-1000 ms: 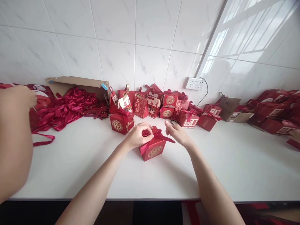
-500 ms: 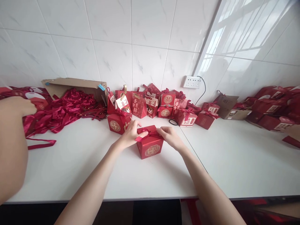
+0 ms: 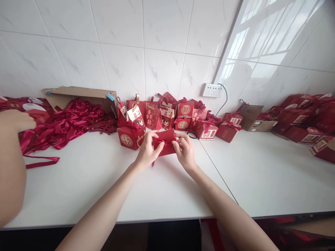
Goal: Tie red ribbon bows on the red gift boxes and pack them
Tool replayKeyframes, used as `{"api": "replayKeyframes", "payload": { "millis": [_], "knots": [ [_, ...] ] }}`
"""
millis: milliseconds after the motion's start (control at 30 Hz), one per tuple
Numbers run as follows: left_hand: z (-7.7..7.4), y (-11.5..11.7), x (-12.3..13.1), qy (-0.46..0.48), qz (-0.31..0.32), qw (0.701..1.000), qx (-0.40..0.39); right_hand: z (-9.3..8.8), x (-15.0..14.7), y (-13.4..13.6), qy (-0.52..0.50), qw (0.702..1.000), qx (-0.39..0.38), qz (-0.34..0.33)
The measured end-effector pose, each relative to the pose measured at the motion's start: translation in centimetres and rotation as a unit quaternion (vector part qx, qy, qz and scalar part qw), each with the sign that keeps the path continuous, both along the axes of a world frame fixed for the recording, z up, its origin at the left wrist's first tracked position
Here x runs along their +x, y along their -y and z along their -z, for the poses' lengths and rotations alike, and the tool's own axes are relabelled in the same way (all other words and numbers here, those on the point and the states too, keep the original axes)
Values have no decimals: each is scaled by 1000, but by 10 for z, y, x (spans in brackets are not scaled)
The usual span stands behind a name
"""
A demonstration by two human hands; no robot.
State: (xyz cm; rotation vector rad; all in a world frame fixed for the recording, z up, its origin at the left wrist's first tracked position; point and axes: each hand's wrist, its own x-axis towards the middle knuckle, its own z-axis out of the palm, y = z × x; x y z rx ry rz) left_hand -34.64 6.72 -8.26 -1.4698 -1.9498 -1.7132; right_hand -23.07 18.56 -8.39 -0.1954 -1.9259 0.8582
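A small red gift box (image 3: 167,137) is tipped toward me between my two hands over the white table, its top facing me. My left hand (image 3: 149,149) grips its left side, with the thumb on the dark red ribbon bow (image 3: 162,143). On the right side my right hand (image 3: 184,149) closes its thumb and fingers on the box's edge. One ribbon tail hangs below the box's left corner. The box's printed front is hidden from view. Just behind my left hand stands another red gift box (image 3: 128,138) with gold lettering and a bow.
Loose red ribbons (image 3: 70,127) spill from a cardboard box (image 3: 78,92) at back left. Several gift boxes (image 3: 206,130) line the wall below a power strip (image 3: 211,90). More red boxes (image 3: 295,120) are piled at right. A co-worker's arm (image 3: 12,167) reaches in at left.
The box has tilted, so its top now faces me and its gold-printed front has gone out of sight. Both hands have closed in around its sides. The view has shifted slightly.
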Motion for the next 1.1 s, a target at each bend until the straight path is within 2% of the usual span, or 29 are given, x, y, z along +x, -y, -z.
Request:
{"api": "replayKeyframes", "payload": {
  "millis": [67, 133, 267, 367, 567, 700, 800, 900, 1100],
  "knots": [
    [4, -1, -1, 18, 37, 999, 24, 5, -1, -3, -7, 999, 31, -23],
    [7, -2, 0, 78, 38, 995, 41, 9, -2, -6, -9, 999, 38, -34],
    [2, -4, 6, 117, -108, 987, 32, 14, -4, -8, 1, 998, 37, -42],
    [-6, -3, 10, 111, -154, 982, -4, 15, -5, -7, 24, 998, 21, -48],
    [-16, 1, 13, 98, -150, 982, -64, 17, -6, -11, 32, 998, 3, -47],
    [-12, 0, 12, 68, -97, 992, -52, 14, -6, -13, 24, 1000, -4, -18],
    [-5, -2, 10, 31, -57, 997, -45, 11, -7, -14, 18, 999, -44, 15],
    [2, -3, 6, -8, -72, 996, -43, 7, -6, -16, 24, 995, -92, 29],
    [12, -6, 1, -30, -127, 991, -27, 2, -2, -18, 74, 987, -142, -14]
  ]
}}
